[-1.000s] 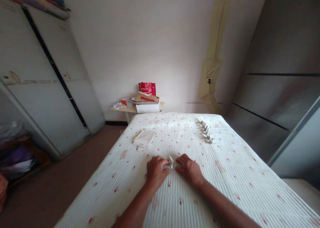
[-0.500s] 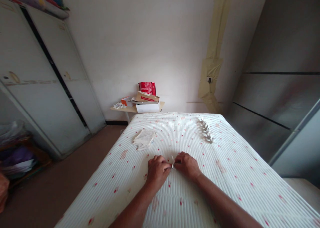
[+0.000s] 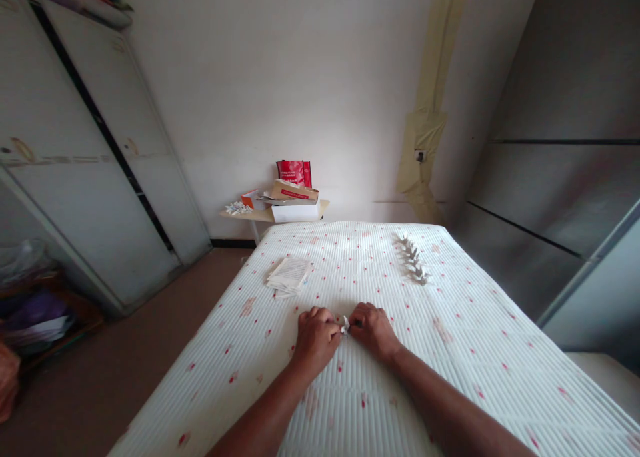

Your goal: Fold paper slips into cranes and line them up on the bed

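Between my two hands is a small paper crane (image 3: 345, 325), with a pale pointed tip standing up. My left hand (image 3: 317, 335) pinches it from the left, its fingers curled. From the right, my right hand (image 3: 373, 329) grips its other side with closed fingertips. Both hands rest low over the quilted bed cover (image 3: 365, 390), and the fingers hide much of the folded paper. Beyond my left hand lies a loose stack of printed paper sheets (image 3: 289, 275). Several finished-looking paper cranes (image 3: 413, 258) stand in a row beyond my right hand.
Past the bed's far edge, a small table (image 3: 257, 215) bears a white box (image 3: 296, 213), a red bag (image 3: 294, 173) and a heap of small white folded pieces (image 3: 238, 208). Grey-white cabinets (image 3: 100, 177) stand at the left. A grey panelled surface (image 3: 560, 190) rises at the right.
The tall upright point of the paper crane now looks shorter and tilted. Both hands keep their hold, with only small finger movements. The view has shifted slightly.
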